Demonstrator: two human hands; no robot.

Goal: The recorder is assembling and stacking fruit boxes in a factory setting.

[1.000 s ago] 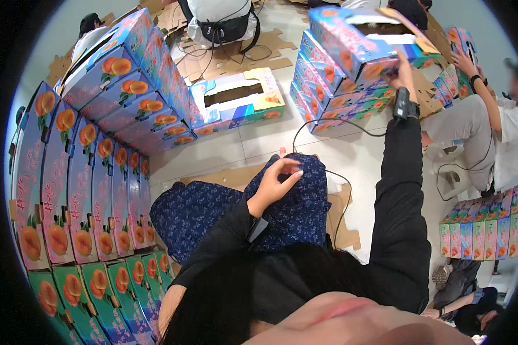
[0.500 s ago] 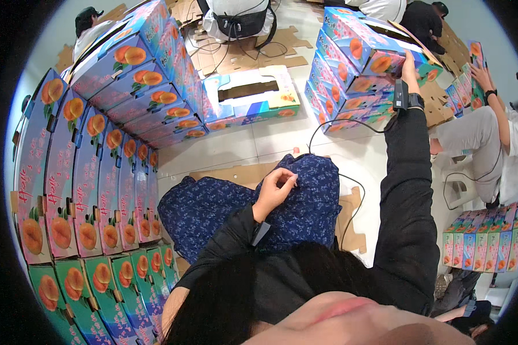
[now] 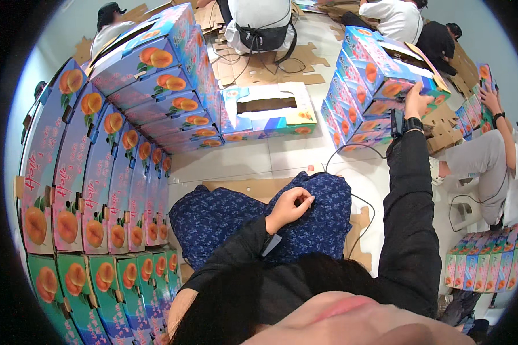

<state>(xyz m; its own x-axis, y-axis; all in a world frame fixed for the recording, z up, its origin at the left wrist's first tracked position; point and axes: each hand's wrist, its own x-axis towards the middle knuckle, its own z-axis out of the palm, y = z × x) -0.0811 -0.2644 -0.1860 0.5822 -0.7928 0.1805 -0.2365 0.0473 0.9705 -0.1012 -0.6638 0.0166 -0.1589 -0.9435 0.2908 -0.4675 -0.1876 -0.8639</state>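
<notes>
My left hand (image 3: 292, 207) rests on the dark blue floral cloth (image 3: 322, 230) over my lap, fingers curled in and thumb close to them, with nothing seen between. My right arm stretches forward, and the right hand (image 3: 418, 103) is at the near end of the top carton (image 3: 380, 69) on the right-hand stack. One finger points up along that end and the others are loosely bent. No firm grip shows; whether the fingertips touch the carton I cannot tell. The carton is blue and pink with peach pictures and a long slot in its top.
Stacked cartons (image 3: 149, 63) and a row of upright cartons (image 3: 69, 172) line the left. A single slotted carton (image 3: 270, 123) lies ahead. Flattened cardboard (image 3: 293, 63) and cables cover the far floor. Co-workers (image 3: 477, 167) sit around; more cartons (image 3: 486, 259) stand right.
My view has shifted, so the scene sits lower and further right. The right hand has drawn back slightly along the top carton's end; the carton looks unmoved. The left hand stays on my lap.
</notes>
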